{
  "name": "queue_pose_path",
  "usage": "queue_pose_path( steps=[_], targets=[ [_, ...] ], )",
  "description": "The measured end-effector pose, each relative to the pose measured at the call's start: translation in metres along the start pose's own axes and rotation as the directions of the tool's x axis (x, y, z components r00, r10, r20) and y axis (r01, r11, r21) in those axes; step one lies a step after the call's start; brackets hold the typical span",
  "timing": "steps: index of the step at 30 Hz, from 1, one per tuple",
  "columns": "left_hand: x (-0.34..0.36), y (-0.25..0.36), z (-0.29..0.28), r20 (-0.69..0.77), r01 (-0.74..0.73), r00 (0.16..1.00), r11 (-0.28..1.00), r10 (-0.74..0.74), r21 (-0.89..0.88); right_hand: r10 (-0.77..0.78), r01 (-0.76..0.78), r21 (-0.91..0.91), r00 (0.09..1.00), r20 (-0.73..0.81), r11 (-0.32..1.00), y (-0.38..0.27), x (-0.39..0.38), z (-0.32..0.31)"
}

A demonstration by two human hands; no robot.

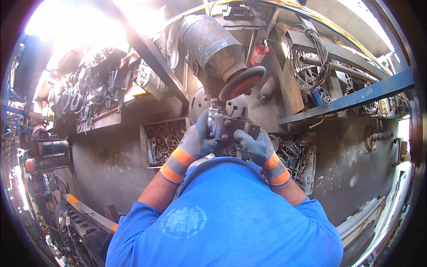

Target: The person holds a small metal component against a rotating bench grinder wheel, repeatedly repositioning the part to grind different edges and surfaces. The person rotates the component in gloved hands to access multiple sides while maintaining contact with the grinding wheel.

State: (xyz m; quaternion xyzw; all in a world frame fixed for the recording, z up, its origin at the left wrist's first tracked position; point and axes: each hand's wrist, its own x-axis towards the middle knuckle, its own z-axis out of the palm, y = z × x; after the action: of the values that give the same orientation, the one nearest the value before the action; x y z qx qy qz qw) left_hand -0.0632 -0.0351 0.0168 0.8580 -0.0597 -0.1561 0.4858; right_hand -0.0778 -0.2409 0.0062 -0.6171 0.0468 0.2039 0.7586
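Note:
Both gloved hands are closed round a dark, blocky metal part with bolts (229, 129), which has a silvery round flange on its left side. I hold it in front of my chest, just below a reddish-grey abrasive wheel (242, 83) on a big cylindrical motor (211, 42). My left hand (200, 137) grips the flange side. My right hand (258, 144) holds the other end, its thumb lying over the near face. In this view the part looks apart from the wheel. My palms hide much of the part's underside.
Trays of metal scrap (164, 140) and loose parts (298, 155) stand left and right of me. Beyond the wheel hangs a red fire extinguisher (259, 53). A blue beam (351, 99) and a coil of wire (311, 66) are at right. Crowded shelves line the left.

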Motion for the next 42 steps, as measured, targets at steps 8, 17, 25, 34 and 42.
queue_pose_path(
  steps=[8, 17, 25, 34, 42],
  targets=[
    [0.011, 0.003, 0.001, 0.031, -0.039, 0.999, 0.999, 0.040, -0.033, -0.074, 0.034, -0.275, 0.988, -0.138, 0.961, -0.014, 0.001, 0.004],
    [0.012, -0.003, 0.004, 0.013, -0.024, 1.000, 0.999, 0.024, 0.041, -0.026, 0.019, -0.134, 0.998, -0.055, 0.991, -0.029, -0.003, 0.005],
    [0.008, 0.019, -0.001, -0.014, -0.016, 1.000, 0.997, 0.017, 0.071, -0.120, 0.118, -0.030, 0.991, -0.055, 0.993, -0.003, 0.003, -0.007],
    [0.007, 0.020, -0.006, 0.025, -0.021, 0.999, 0.999, 0.020, 0.050, -0.046, 0.046, 0.011, 0.998, -0.042, 0.999, -0.011, 0.001, -0.002],
    [0.005, 0.016, -0.001, 0.016, -0.016, 1.000, 0.999, 0.016, 0.028, -0.057, 0.055, -0.058, 0.998, -0.031, 0.997, -0.018, -0.004, -0.003]
  ],
)
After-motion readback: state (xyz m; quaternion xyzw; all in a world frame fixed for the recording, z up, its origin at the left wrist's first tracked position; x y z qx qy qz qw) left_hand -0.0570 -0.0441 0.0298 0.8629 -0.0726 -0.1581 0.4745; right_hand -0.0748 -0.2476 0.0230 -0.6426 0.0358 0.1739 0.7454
